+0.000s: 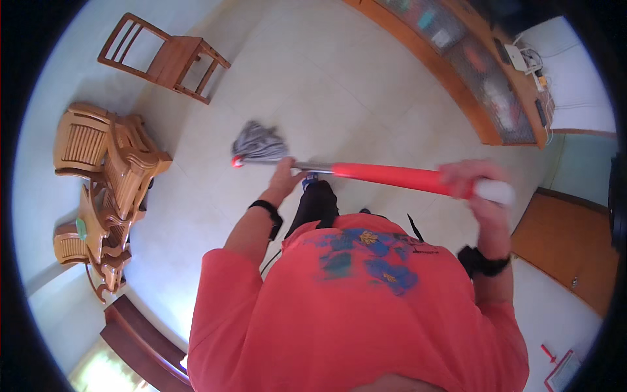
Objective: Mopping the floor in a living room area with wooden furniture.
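The right hand [471,181] grips the mop [366,171] at three o'clock, the left hand [284,178] closes near its grey head at eleven. Floor [339,85] shows no wet marks; mopping seems just beginning.

We see a bright, evenly daylit room, with the strongest glare burning out at the lower left, well behind our left hand [283,176], and a pale sheen on the floor [339,85] beyond the mop [392,175]. Our right hand [473,186] is smeared by motion blur, and shadows are soft and faint. The fisheye bends the cabinet [457,72] far past that hand, and a black rim rings the view.
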Motion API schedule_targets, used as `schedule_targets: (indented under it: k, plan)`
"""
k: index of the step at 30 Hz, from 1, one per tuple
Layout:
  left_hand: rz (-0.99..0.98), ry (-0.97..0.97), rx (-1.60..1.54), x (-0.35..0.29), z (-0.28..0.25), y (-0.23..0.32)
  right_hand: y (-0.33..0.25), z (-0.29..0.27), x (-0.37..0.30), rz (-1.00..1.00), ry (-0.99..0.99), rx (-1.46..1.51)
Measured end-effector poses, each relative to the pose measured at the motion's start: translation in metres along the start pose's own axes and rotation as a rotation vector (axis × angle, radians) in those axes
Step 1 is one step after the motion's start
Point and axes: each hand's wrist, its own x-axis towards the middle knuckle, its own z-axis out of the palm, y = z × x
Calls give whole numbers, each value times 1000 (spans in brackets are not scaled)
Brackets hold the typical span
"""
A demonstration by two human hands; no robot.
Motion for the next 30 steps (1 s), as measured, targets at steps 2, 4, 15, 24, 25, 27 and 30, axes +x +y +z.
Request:
schedule_targets:
  k: [2, 4, 15, 24, 25, 27, 30]
  plan:
    - [-102, 78, 61, -15, -31, -69, 18, 39, 51, 149, -204, 73]
    - [-293, -7, -10, -25, -71, -101, 41, 73, 88, 215, -346, 78]
    - [-121, -472, 458, 63, -146, -105, 63, 93, 164, 428, -281, -15]
    - [266, -650, 171, 150, -52, 113, -86, 13, 50, 175, 343, -371]
    - [336, -630, 141, 148, -42, 135, -104, 6, 29, 145, 318, -437]
    - [503, -709, 72, 150, -18, 188, -161, 10, -5, 164, 275, -567]
    - [646, -926, -43, 147, 6, 252, -207, 45, -15, 235, 511, -814]
